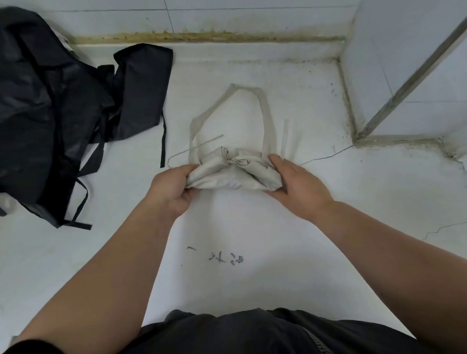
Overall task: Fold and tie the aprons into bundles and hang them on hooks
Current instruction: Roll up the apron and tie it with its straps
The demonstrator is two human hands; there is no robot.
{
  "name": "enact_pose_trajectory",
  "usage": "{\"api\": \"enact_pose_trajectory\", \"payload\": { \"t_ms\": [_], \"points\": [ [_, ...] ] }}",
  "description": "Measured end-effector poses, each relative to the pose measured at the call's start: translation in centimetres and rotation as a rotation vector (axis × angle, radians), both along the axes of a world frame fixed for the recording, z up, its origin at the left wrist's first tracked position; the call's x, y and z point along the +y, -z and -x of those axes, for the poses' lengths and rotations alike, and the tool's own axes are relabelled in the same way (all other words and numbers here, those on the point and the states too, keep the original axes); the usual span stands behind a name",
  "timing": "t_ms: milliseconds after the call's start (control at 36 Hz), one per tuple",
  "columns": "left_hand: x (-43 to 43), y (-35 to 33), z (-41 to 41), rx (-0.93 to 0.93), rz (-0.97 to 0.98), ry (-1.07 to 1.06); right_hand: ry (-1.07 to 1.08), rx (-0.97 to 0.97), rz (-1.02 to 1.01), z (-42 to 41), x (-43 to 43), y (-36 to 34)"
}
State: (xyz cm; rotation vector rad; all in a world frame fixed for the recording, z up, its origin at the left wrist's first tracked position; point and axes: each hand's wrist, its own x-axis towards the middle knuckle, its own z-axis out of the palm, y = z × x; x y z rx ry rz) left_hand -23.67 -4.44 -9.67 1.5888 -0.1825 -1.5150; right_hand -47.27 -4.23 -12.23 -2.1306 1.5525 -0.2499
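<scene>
Gripping opposite ends of a rolled beige apron bundle (233, 175), the left hand (171, 189) closes its fingers around the left end while the right hand (298, 183) cups the right end with fingers curled under and thumb on top; the bundle lies on the white tabletop (258, 269), roughly central, with a tie cinched around its middle and the neck loop (250, 106) spread flat beyond it; a thin tie end (199, 146) trails off to the left; a heap of dark aprons (50, 112) lies well apart at upper left, apparently still unfolded. Judged state: bundle tied or nearly so, hanging not yet done. Risks: the knot may be loose, so lifting by the loop could let the roll unfurl; the trailing tie could snag; slack in either hand would let the folds spring open.
</scene>
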Motion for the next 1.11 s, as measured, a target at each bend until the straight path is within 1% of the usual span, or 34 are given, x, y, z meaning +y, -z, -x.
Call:
{"api": "enact_pose_trajectory", "payload": {
  "t_ms": [83,194,250,306,361,389,472,500,528,556,611,667,722,889,917,1028,1111],
  "points": [
    [-0.1,-0.5,0.4,0.061,-0.035,-0.041,0.077,-0.154,0.165,-0.4,-0.6,-0.9],
    [-0.4,-1.6,0.4,0.162,-0.025,-0.145,0.146,-0.219,0.324,-1.2,-1.3,-2.5],
    [-0.4,-2.3,0.5,0.215,-0.004,-0.160,0.245,-0.281,0.309,-1.6,-1.5,-2.8],
    [-0.5,-2.8,0.9,0.200,0.039,-0.166,0.357,-0.369,0.208,-1.9,-1.6,-3.0],
    [-0.5,-3.0,1.2,0.113,0.082,-0.152,0.455,-0.507,0.099,-2.2,-1.6,-3.0],
    [-0.5,-2.9,1.2,0.026,0.089,-0.120,0.487,-0.549,0.071,-2.2,-1.5,-3.0],
    [-0.1,-1.7,1.3,-0.377,0.088,0.055,0.555,-0.592,0.040,-2.0,-1.6,-2.8],
    [0.0,-1.3,1.4,-0.493,0.110,0.094,0.566,-0.598,0.030,-1.9,-1.6,-2.9],
    [0.2,-0.8,1.7,-0.565,0.142,0.107,0.576,-0.597,0.012,-1.7,-1.7,-2.9],
    [0.4,-0.6,1.9,-0.593,0.172,0.103,0.587,-0.595,-0.010,-1.7,-1.7,-2.9],
    [0.5,-0.6,2.3,-0.583,0.198,0.079,0.622,-0.617,-0.061,-1.6,-1.8,-2.8],
    [0.6,-1.0,2.5,-0.518,0.196,0.046,0.659,-0.664,-0.115,-1.7,-1.8,-2.7],
    [0.5,-0.6,2.3,-0.471,0.198,0.032,0.674,-0.668,-0.153,-1.9,-1.7,-2.6],
    [1.0,-0.6,3.4,-0.461,0.174,0.133,0.665,-0.593,-0.164,-1.9,-1.7,-2.8],
    [1.0,-0.4,3.6,-0.482,0.161,0.141,0.660,-0.587,-0.169,-2.0,-1.6,-2.8],
    [1.1,0.1,3.9,-0.688,0.139,0.145,0.600,-0.558,-0.222,-2.3,-1.5,-2.7],
    [0.8,0.2,3.8,-0.759,0.139,0.137,0.586,-0.567,-0.261,-2.4,-1.7,-2.8]
  ]
}}
